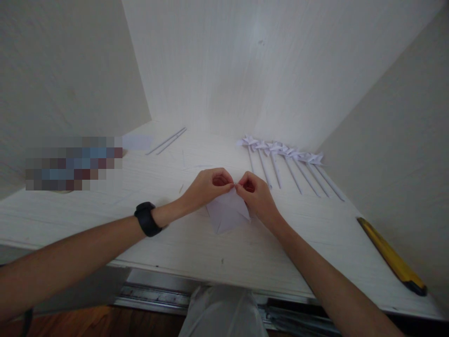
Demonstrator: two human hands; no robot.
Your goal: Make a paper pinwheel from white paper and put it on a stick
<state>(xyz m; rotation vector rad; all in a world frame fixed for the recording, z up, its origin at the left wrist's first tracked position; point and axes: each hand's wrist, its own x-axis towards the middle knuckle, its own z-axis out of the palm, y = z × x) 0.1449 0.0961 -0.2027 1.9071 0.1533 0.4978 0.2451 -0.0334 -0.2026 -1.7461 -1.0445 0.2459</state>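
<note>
A square of white paper (228, 213) with cut slits running in from its corners hangs between my hands, just over the white tabletop. My left hand (213, 183), with a black watch on the wrist, pinches its far edge between thumb and forefinger. Right beside it, my right hand (257, 193) pinches the same far corner of the paper, fingertips almost touching those of the left. The fingers cover the pinched spot itself. Beyond my right hand lie several white paper pinwheels (280, 150) on paper sticks, set in a slanting row.
Two thin rolled paper sticks (166, 141) lie at the back left, near a flat paper sheet (138, 142). A blurred-out item (73, 164) sits at the far left. On the right edge rests a yellow and black cutter knife (391, 255). Walls enclose the back and sides.
</note>
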